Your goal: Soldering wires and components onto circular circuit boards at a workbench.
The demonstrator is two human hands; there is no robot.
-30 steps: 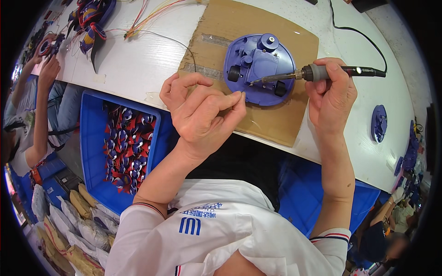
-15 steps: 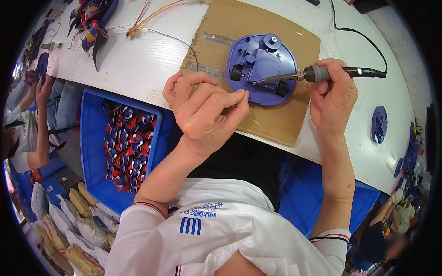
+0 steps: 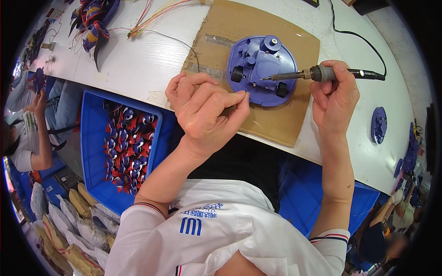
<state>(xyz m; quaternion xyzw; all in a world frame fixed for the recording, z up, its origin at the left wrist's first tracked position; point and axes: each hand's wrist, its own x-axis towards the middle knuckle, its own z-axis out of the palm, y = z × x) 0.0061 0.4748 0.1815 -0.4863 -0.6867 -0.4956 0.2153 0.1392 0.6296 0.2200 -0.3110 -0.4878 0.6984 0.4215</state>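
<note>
A purple oval plastic toy base (image 3: 265, 69) with two black wheels lies underside up on a cardboard sheet. My right hand (image 3: 338, 99) grips a soldering iron (image 3: 322, 73) by its grey sleeve. Its tip points left over the base's middle cover; whether it touches cannot be told. At the base's near left edge, my left hand (image 3: 207, 108) is closed, thumb and forefinger pinched together. What sits between those fingertips is too small to make out. A thin grey wire (image 3: 186, 42) runs across the table and drops out of sight behind this hand.
The cardboard (image 3: 294, 124) covers part of the white table (image 3: 152, 60). Coloured wires (image 3: 156, 16) and purple toy parts (image 3: 94, 34) lie far left; another purple piece (image 3: 379, 125) lies right. A blue bin (image 3: 159, 138) of red-and-blue parts stands below. A co-worker (image 3: 34, 133) sits left.
The soldering iron has shifted a little right and away from me, its tip leaving the spot near the cover's near edge. My left hand has barely moved.
</note>
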